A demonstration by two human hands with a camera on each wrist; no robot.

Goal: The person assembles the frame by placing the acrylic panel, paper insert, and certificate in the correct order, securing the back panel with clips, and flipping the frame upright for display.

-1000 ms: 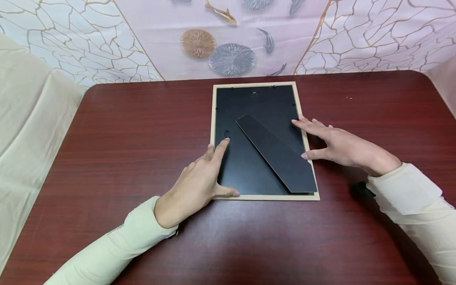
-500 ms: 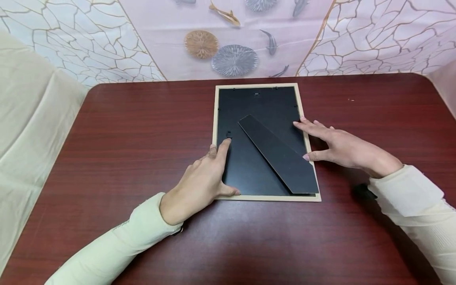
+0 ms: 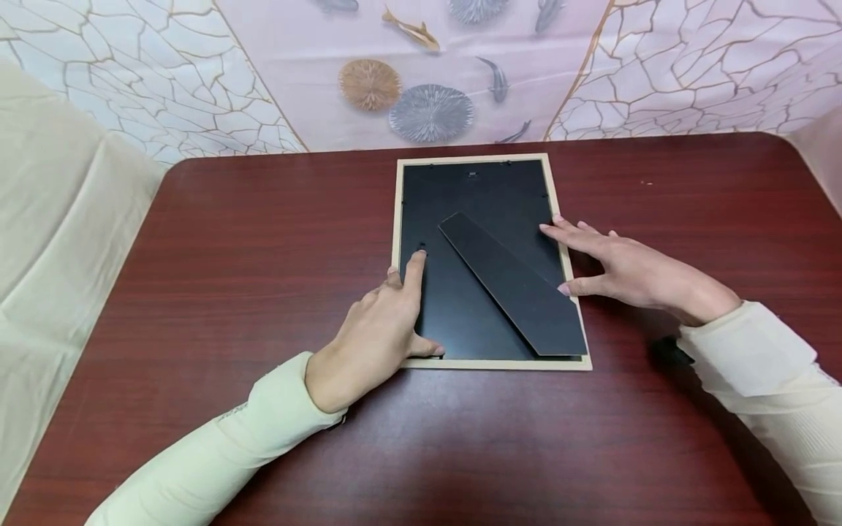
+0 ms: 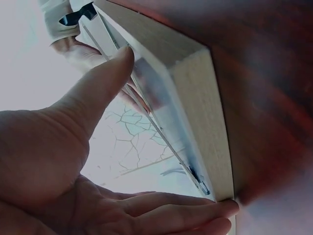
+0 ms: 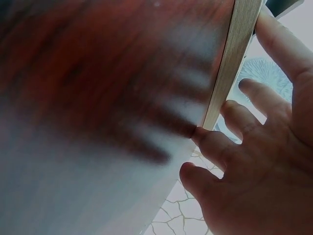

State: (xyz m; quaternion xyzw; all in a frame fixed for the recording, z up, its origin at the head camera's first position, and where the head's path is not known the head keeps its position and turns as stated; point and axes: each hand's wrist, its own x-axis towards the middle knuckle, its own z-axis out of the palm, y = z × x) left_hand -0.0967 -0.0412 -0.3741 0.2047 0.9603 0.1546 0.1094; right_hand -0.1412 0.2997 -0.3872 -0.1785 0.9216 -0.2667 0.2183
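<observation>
A picture frame (image 3: 397, 212) with a pale wood rim lies back side up on the table, its black backing board (image 3: 487, 190) showing. A black easel stand (image 3: 516, 292) slants across the backing toward the lower right corner. My left hand (image 3: 378, 329) rests at the lower left corner, thumb on the bottom rim, index fingertip by a small metal hanger (image 3: 422, 246). Its other fingers touch the outer left side, as the left wrist view shows. On the right side, my right hand (image 3: 625, 270) lies with fingers extended, fingertips and thumb at the rim.
The dark red wood table (image 3: 230, 292) spreads around the frame. Behind it hangs a patterned cloth (image 3: 289, 66), and a cream cloth (image 3: 59, 219) covers the left side. Small dark metal tabs sit along the frame's inner edge.
My left hand has shifted slightly to the right and up, its index fingertip now over the lower part of the hanger. The right hand and frame stay in place.
</observation>
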